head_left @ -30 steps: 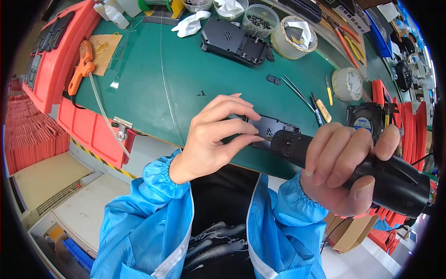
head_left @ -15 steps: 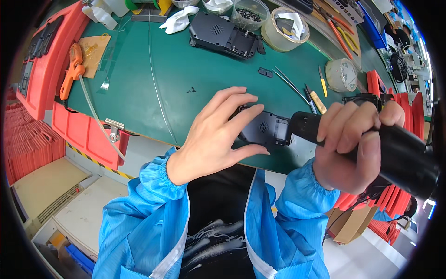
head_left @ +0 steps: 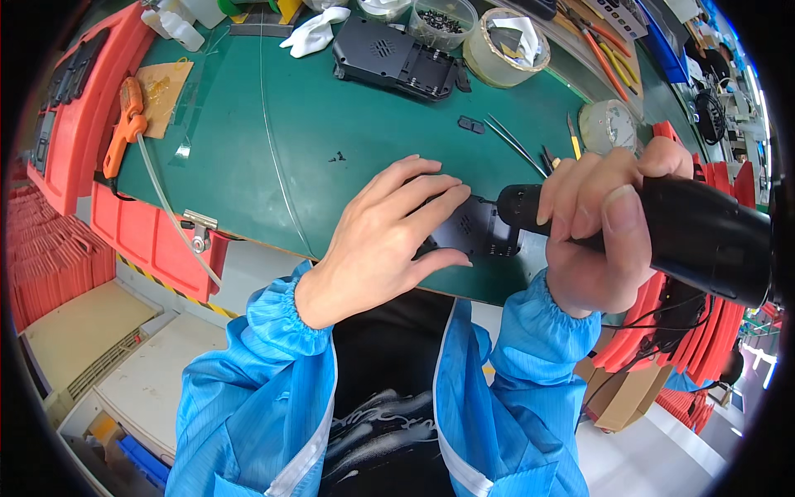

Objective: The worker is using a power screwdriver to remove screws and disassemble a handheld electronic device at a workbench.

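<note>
Currently, left hand [head_left: 385, 236] fingers are spread, thumb apart from index, over the left end of the device [head_left: 478, 229]; can't tell how firmly they press. Right hand [head_left: 604, 219] fingers are clamped around the tool [head_left: 704, 236], which tilts down leftward, nose over the device's right end; can't tell if its tip touches. Device lies face-down or face-up, unclear, on the green surface [head_left: 224, 178], near the front edge, between both hands. Beyond it: black bits [head_left: 336, 156] to the left, small black part [head_left: 471, 124], tweezers [head_left: 515, 145] and knife [head_left: 574, 137] to the right, tape roll [head_left: 607, 126] just beside the knife. Farther back: bigger black unit [head_left: 389, 60], white cloth [head_left: 315, 31], screw tub [head_left: 443, 25]. Far left: orange glue gun [head_left: 127, 124].
</note>
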Available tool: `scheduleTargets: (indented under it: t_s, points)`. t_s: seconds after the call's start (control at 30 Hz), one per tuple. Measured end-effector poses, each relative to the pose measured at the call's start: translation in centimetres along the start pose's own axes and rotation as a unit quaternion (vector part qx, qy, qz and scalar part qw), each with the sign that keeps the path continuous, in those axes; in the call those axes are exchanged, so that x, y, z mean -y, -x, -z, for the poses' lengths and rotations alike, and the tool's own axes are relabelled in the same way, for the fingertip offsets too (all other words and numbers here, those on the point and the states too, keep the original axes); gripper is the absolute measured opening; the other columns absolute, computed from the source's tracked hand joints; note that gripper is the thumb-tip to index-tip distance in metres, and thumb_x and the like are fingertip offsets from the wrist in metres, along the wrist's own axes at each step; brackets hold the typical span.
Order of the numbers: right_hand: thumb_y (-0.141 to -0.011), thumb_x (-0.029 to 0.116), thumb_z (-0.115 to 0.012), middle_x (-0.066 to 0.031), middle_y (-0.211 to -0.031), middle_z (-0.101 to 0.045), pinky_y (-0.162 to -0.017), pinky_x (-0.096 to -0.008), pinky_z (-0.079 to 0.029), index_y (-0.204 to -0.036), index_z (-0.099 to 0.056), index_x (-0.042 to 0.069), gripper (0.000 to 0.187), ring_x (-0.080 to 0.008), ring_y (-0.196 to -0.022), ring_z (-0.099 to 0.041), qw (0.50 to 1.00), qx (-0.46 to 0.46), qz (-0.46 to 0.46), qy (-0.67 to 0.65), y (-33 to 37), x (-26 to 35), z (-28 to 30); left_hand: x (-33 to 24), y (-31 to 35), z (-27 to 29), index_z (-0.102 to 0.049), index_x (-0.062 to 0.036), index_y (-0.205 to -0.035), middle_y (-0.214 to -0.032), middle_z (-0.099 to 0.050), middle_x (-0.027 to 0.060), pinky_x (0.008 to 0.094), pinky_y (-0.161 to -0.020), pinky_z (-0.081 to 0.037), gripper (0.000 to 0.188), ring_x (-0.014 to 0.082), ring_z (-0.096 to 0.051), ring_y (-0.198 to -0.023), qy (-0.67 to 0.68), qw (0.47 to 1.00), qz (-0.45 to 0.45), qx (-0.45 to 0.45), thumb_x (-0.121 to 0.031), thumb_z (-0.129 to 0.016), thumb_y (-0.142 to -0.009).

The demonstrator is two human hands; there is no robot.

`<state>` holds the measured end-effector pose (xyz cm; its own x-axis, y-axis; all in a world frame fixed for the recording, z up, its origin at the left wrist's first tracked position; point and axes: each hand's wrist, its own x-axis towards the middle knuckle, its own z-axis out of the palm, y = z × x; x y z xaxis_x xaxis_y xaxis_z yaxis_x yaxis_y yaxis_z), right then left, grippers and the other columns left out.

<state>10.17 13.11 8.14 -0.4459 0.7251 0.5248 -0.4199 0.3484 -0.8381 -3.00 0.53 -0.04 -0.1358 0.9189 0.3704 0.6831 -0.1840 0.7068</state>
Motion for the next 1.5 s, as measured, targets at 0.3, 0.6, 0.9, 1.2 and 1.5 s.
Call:
scheduleTargets:
  t_s: [0.3,0.6,0.9,1.2,1.5]
  points:
    - [-0.093,0.011,-0.062,-0.0036,-0.062,-0.048,-0.046,-0.0309,-0.042,-0.117,-0.043,0.004,0.031,-0.0135,-0.045,-0.043,0.999,0.025,-0.007,0.026,0.0,-0.3,-0.7,0.0,0.0,0.0,-0.072,-0.0021,-0.122,-0.124,-0.069,0.012,0.0471,-0.105,-0.051,0.065,0.0367,-0.06,-0.124,0.0,1.0,0.001,0.0,-0.023,-0.092,-0.064]
    - [-0.092,0.01,-0.062,-0.0034,-0.061,-0.046,-0.046,-0.0299,-0.042,-0.11,-0.04,0.006,0.029,-0.0125,-0.045,-0.042,0.995,-0.051,-0.045,0.066,0.3,-0.1,-2.1,0.0,0.0,0.0,-0.07,-0.0016,-0.12,-0.122,-0.067,0.0124,0.0475,-0.106,-0.05,0.063,0.0358,-0.059,-0.122,-0.017,1.0,-0.011,-0.002,-0.022,-0.092,-0.064]
    - [-0.091,0.01,-0.062,-0.0024,-0.059,-0.044,-0.044,-0.0308,-0.041,-0.114,-0.041,0.004,0.032,-0.0122,-0.043,-0.04,0.998,-0.021,-0.049,-0.02,-0.1,-0.6,-0.9,0.1,0.2,0.0,-0.07,-0.0018,-0.124,-0.122,-0.068,0.0128,0.0517,-0.112,-0.047,0.065,0.0352,-0.061,-0.122,-0.004,1.0,-0.007,-0.014,-0.024,-0.091,-0.066]
    - [-0.093,0.016,-0.059,-0.0022,-0.06,-0.043,-0.05,-0.0321,-0.043,-0.122,-0.043,0.004,0.034,-0.013,-0.047,-0.042,0.992,-0.006,0.008,-0.124,-2.2,0.9,-1.9,-0.1,0.2,0.1,-0.069,-0.0006,-0.12,-0.121,-0.065,0.0156,0.0495,-0.109,-0.05,0.063,0.0376,-0.06,-0.121,0.0,1.0,-0.027,-0.013,-0.02,-0.091,-0.065]
    - [-0.091,0.005,-0.066,-0.0075,-0.064,-0.051,-0.05,-0.0366,-0.047,-0.12,-0.049,-0.001,0.034,-0.0172,-0.047,-0.05,0.985,0.016,-0.067,-0.158,-3.8,-6.5,-9.3,0.2,0.7,0.3,-0.066,0.0019,-0.119,-0.126,-0.061,0.0185,0.0479,-0.106,-0.05,0.058,0.0392,-0.055,-0.125,0.004,1.0,-0.012,0.018,-0.007,-0.085,-0.065]
